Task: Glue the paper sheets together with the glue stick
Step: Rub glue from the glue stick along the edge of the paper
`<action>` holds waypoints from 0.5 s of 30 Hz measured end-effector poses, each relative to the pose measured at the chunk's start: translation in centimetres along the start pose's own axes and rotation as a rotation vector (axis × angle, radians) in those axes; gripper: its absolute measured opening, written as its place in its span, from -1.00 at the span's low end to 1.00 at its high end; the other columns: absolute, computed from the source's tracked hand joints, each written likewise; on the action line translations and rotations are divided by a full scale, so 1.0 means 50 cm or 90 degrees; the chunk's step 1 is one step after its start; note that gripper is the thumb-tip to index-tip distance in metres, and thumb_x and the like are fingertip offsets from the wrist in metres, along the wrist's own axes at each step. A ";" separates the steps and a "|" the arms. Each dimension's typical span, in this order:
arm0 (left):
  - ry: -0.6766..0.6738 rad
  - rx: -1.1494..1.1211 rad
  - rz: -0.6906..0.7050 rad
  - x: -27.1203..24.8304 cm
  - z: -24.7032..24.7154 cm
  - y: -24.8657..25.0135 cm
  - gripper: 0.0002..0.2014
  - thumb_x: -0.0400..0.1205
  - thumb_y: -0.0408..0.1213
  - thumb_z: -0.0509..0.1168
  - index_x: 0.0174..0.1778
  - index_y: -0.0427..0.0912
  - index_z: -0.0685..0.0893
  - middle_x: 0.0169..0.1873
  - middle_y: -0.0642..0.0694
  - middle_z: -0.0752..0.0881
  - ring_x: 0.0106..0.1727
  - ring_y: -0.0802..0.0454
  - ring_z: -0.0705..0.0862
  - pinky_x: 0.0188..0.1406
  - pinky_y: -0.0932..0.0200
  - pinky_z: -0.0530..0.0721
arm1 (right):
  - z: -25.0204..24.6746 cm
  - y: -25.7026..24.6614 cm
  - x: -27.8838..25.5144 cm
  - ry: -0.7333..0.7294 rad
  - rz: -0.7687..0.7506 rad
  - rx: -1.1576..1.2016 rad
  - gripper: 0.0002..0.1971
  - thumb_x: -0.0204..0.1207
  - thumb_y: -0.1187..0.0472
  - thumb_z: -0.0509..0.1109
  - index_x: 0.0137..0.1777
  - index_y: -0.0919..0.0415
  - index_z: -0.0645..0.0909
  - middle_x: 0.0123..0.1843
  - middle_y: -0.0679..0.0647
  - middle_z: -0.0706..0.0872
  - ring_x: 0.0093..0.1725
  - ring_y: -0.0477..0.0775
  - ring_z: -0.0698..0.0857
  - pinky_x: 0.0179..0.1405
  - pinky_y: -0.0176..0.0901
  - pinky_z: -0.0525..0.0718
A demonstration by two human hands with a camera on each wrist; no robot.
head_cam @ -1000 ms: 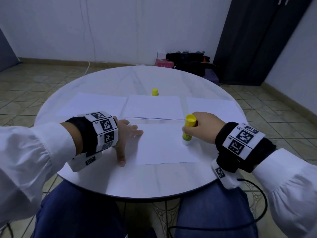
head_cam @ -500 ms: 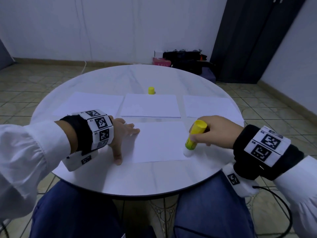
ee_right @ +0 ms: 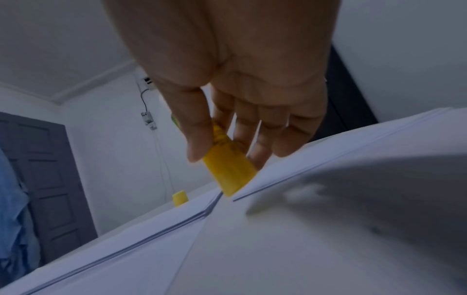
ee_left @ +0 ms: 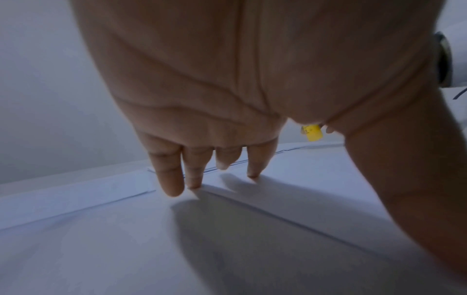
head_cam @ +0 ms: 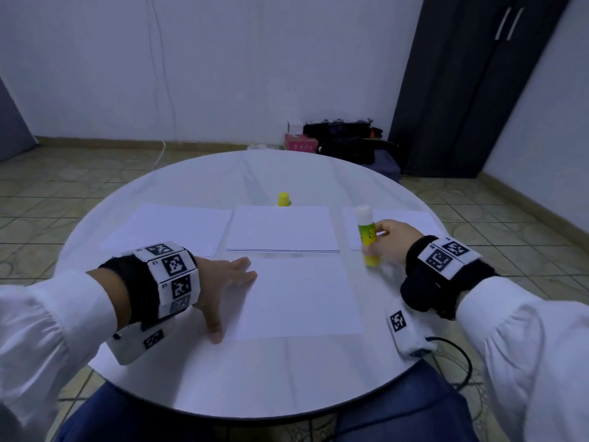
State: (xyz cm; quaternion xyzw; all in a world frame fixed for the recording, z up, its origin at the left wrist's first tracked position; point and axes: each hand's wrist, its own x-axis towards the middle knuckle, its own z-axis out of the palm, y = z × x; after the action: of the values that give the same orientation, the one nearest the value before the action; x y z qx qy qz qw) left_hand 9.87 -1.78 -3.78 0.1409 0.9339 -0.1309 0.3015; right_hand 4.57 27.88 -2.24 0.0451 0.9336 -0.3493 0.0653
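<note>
Since half a second ago the glue stick (head_cam: 366, 238) has flipped tip-up and swung to 2 o'clock, gripped by the right hand (head_cam: 390, 240). On the round table (head_cam: 178, 371), the nearest paper sheet (head_cam: 299, 298) lies under the flat, spread left hand (head_cam: 223, 282). Yellow cap (head_cam: 283, 199) at 12 o'clock.
</note>
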 end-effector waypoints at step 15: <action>0.041 -0.059 0.019 -0.017 0.002 -0.025 0.32 0.30 0.10 0.61 0.67 0.00 -0.31 0.66 0.05 -0.30 0.68 0.11 -0.20 0.65 0.07 -0.03 | 0.000 -0.021 -0.055 -0.155 0.099 -0.362 -0.76 0.51 0.10 0.40 -0.30 0.17 0.48 -0.25 0.07 0.61 -0.24 0.08 0.63 -0.26 -0.24 0.51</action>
State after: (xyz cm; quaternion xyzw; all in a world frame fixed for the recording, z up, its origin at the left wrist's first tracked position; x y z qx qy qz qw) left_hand 10.14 -3.12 -3.14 0.1448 0.9459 -0.0784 0.2795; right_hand 7.16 26.97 -1.13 0.0542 0.9730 -0.0710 0.2130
